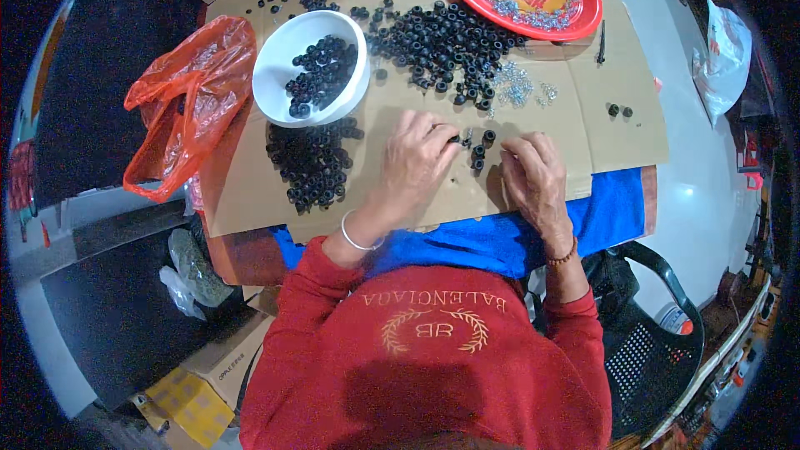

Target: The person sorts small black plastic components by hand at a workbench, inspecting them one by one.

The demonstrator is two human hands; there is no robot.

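Observation:
My left hand [417, 154] is over the cardboard sheet with thumb and fingers pinched together. A small black round piece [454, 139] shows at its fingertips. Just right of it, a short row of black ring-like pieces [478, 152] lies between my two hands, with a few tiny clear bits beside it. My right hand [535, 173] rests at the right of that row, its fingers curled inward and pressed together. Whatever its fingertips hold, if anything, is hidden. Beyond the hands are a large heap of black pieces [446, 46] and a small scatter of clear bits [512, 86].
A white bowl [268, 75] with black pieces stands at the left, another black pile [308, 162] before it. A red tray [593, 12] of clear bits is at the far right. An orange plastic bag [196, 92] hangs over the left edge; blue cloth [617, 204] lies along the near edge.

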